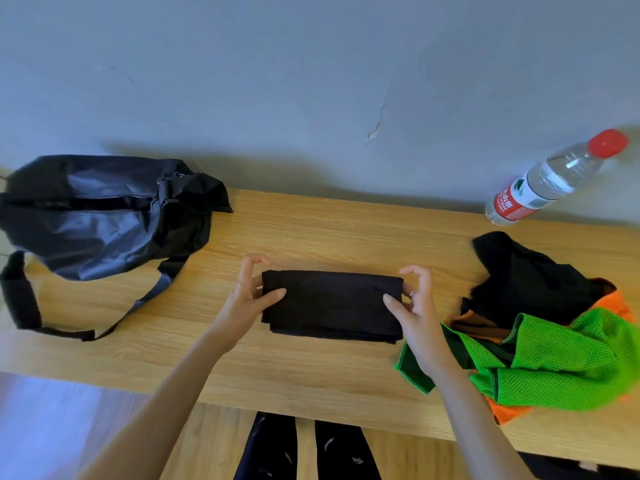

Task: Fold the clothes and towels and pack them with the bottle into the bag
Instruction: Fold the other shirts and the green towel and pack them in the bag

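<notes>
A folded black cloth (332, 304) lies flat in the middle of the wooden table (311, 372). My left hand (247, 294) pinches its left end, thumb on top. My right hand (414, 303) pinches its right end the same way. A black bag (104, 213) with a long strap lies at the table's far left. A clear water bottle (550, 180) with a red cap and red label stands at the far right by the wall. On the right lies a loose heap: a black garment (530, 278), a green mesh cloth (561, 362) and an orange mesh cloth (509, 412).
A grey wall (311, 81) runs right behind the table. The table's near edge crosses the lower part of the view, with my dark-trousered legs (304, 448) and wooden floor below it. The bag's strap (20, 299) loops toward the front left.
</notes>
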The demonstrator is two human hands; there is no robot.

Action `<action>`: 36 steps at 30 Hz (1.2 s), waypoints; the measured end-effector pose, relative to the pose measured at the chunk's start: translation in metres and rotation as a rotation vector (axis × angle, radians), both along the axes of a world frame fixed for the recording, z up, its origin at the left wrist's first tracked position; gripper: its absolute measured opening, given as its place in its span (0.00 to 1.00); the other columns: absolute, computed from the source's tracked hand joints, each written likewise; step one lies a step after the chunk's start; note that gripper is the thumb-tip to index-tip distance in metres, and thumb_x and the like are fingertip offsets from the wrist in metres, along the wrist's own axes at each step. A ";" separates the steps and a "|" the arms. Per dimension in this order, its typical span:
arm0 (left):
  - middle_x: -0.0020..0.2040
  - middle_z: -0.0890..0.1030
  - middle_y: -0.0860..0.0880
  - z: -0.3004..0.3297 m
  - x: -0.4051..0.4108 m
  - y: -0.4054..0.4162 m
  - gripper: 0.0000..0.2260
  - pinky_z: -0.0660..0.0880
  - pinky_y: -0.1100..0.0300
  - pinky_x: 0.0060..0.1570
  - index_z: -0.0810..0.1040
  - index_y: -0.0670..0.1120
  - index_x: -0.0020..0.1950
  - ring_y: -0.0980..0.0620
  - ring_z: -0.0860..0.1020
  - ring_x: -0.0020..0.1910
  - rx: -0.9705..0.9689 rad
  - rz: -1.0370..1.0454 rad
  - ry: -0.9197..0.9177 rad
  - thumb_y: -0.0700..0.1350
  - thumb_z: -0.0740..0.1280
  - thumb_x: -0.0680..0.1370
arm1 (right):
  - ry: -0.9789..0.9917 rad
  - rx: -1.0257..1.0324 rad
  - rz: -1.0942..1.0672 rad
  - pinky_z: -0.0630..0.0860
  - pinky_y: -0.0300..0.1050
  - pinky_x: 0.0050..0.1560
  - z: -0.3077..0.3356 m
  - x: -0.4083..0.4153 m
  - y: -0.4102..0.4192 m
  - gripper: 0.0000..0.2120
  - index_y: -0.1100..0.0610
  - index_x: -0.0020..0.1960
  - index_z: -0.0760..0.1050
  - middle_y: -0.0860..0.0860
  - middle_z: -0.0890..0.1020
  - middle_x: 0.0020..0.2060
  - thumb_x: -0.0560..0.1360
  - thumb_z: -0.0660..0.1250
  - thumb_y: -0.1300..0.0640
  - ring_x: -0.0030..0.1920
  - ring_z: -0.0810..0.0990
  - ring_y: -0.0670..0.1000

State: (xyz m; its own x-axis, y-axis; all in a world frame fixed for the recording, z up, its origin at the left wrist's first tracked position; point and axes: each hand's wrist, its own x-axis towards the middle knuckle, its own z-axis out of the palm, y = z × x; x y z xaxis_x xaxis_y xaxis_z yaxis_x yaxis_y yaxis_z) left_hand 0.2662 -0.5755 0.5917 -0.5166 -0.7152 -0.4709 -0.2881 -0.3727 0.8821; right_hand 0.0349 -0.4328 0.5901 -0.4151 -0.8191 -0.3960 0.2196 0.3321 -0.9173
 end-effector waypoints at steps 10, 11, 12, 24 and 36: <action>0.58 0.76 0.52 0.055 0.026 -0.013 0.15 0.79 0.58 0.42 0.77 0.51 0.58 0.55 0.79 0.52 -0.037 -0.032 -0.035 0.35 0.67 0.76 | 0.098 -0.036 0.213 0.79 0.44 0.45 0.055 0.008 -0.027 0.13 0.52 0.54 0.79 0.52 0.74 0.54 0.75 0.67 0.66 0.54 0.78 0.48; 0.58 0.75 0.53 0.062 0.032 -0.017 0.17 0.79 0.59 0.43 0.76 0.53 0.59 0.58 0.78 0.52 -0.055 -0.056 -0.043 0.35 0.68 0.74 | 0.119 -0.029 0.241 0.79 0.45 0.46 0.060 0.012 -0.032 0.15 0.50 0.55 0.78 0.50 0.74 0.55 0.73 0.69 0.66 0.54 0.77 0.48; 0.59 0.74 0.54 0.069 0.039 -0.022 0.19 0.79 0.59 0.45 0.75 0.54 0.59 0.59 0.77 0.53 -0.077 -0.085 -0.057 0.35 0.69 0.74 | 0.147 -0.021 0.265 0.79 0.47 0.48 0.064 0.016 -0.038 0.17 0.48 0.56 0.77 0.47 0.74 0.55 0.72 0.70 0.66 0.54 0.78 0.46; 0.56 0.72 0.58 0.107 0.177 -0.137 0.23 0.78 0.57 0.52 0.74 0.60 0.57 0.57 0.75 0.55 -0.280 -0.189 -0.102 0.35 0.72 0.72 | 0.329 -0.041 0.326 0.76 0.47 0.53 0.102 0.152 -0.143 0.22 0.43 0.58 0.74 0.39 0.70 0.54 0.72 0.70 0.65 0.54 0.75 0.41; 0.58 0.71 0.49 0.090 0.297 -0.271 0.22 0.76 0.63 0.49 0.75 0.53 0.58 0.53 0.74 0.56 -0.387 -0.099 -0.204 0.31 0.70 0.71 | 0.565 -0.020 0.317 0.74 0.33 0.52 0.080 0.299 -0.290 0.23 0.47 0.61 0.71 0.45 0.66 0.61 0.72 0.68 0.67 0.52 0.72 0.42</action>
